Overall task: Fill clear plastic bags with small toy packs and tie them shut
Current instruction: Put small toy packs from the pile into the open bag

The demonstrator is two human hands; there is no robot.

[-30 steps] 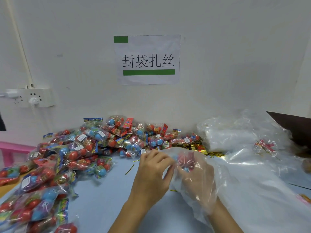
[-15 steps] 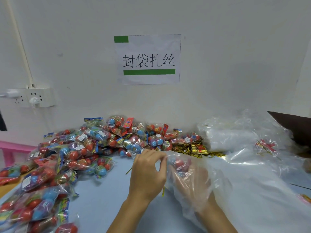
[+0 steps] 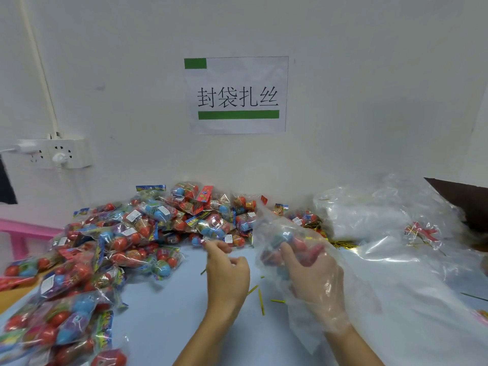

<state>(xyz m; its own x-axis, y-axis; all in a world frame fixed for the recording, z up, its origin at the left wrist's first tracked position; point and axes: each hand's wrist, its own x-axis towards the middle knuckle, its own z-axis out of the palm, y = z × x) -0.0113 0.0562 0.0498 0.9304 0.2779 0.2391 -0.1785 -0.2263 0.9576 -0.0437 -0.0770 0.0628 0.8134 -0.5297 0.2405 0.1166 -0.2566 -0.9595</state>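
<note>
Heaps of small red-and-blue toy packs (image 3: pixel 111 249) crowd the pale blue tabletop (image 3: pixel 163 313) left of the left hand (image 3: pixel 227 270), whose curled fingers hold nothing I can make out. Right of it, the right hand (image 3: pixel 314 273) grips toys inside a clear plastic bag (image 3: pixel 295 241); loose plastic sheeting (image 3: pixel 383 260) lies beyond.

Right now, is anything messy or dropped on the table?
Yes. A few thin yellow-green twist ties lie scattered loose on the blue table, between the left hand and the right hand, away from the gold bundle by the wall. The toy packs lie in a sprawling heap too.
</note>
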